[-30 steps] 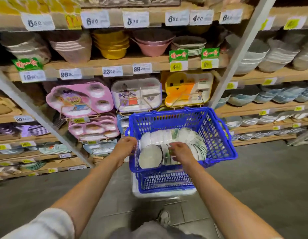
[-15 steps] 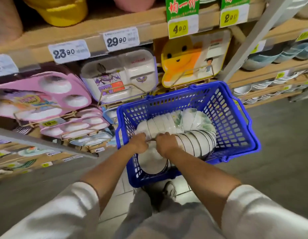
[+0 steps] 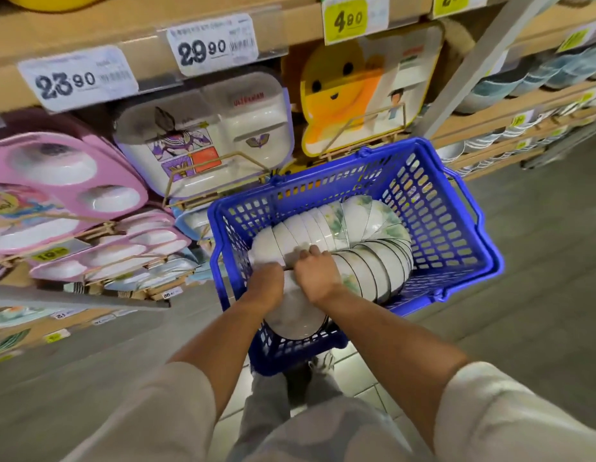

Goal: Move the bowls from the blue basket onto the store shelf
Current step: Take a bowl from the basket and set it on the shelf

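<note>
A blue basket point(image 3: 450, 235) stands low in front of me. Inside it lie several white bowls point(image 3: 366, 241) with green leaf prints, nested in a curved row on their sides. My left hand point(image 3: 265, 286) and my right hand point(image 3: 315, 273) are both down in the basket, side by side at the near end of the row. Their fingers curl over the rims of the nearest bowls point(image 3: 295, 320), whose white underside faces me below my wrists. The fingertips are hidden among the bowls.
Store shelves point(image 3: 223, 31) with price tags rise just behind the basket, holding pink point(image 3: 56, 181), white point(image 3: 210, 135) and yellow point(image 3: 353, 95) divided children's trays on wire stands. A slanted grey upright point(image 3: 473, 68) crosses at the right, with stacked bowls point(image 3: 523, 81) on shelves beyond. Grey floor lies around.
My head has leaned closer and lower over the basket. My hands, first at the basket's near rim and the bowls, have come together and taken hold of the nearest bowls.
</note>
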`<action>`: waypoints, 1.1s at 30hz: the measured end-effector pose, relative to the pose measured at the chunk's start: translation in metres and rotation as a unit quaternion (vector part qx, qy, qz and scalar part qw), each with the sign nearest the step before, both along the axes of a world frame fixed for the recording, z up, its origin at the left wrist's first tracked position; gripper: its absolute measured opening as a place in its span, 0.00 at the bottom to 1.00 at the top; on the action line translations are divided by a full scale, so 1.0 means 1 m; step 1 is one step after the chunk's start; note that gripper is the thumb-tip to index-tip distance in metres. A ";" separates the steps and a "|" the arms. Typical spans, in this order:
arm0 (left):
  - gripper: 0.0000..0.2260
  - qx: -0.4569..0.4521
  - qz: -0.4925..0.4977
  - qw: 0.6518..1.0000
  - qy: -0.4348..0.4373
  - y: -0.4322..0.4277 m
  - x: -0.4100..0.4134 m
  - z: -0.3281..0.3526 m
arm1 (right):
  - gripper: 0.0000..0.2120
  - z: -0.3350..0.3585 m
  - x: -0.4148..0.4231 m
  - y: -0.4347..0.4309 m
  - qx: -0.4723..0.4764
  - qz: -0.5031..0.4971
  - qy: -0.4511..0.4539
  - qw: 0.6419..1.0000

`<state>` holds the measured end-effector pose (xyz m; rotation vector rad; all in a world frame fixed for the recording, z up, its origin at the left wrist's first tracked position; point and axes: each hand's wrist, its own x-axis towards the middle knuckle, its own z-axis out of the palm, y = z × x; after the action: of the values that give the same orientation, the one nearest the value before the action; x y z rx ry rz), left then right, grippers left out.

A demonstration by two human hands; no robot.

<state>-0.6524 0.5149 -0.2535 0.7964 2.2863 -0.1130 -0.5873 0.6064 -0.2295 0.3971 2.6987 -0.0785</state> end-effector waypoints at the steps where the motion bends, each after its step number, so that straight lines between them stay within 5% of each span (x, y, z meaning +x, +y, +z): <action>1: 0.15 0.006 -0.004 1.000 0.005 0.000 0.001 0.002 | 0.18 0.000 0.003 0.000 -0.001 -0.005 -0.008 1.000; 13: 0.17 0.040 -0.049 0.998 0.032 -0.013 -0.002 0.043 | 0.25 0.010 0.018 0.012 -0.182 -0.032 0.033 0.982; 18: 0.17 0.072 -0.032 0.996 0.034 -0.016 -0.017 0.082 | 0.19 0.038 0.027 0.012 -0.409 -0.249 0.144 0.866; 25: 0.13 0.131 0.019 0.991 0.031 -0.015 -0.044 0.157 | 0.26 0.110 0.019 0.030 -0.623 -0.359 0.209 0.663; 28: 0.10 0.185 0.052 0.981 0.002 -0.019 -0.049 0.189 | 0.26 0.142 0.018 0.037 -0.656 -0.354 0.225 0.627; 33: 0.14 0.253 0.114 0.959 -0.065 -0.023 -0.052 0.225 | 0.23 0.185 0.021 0.039 -0.648 -0.345 0.277 0.621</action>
<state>-0.7048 0.4917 -0.0285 0.7512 2.2843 0.6343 -0.5662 0.6454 -0.0448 0.9189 1.9257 -2.4616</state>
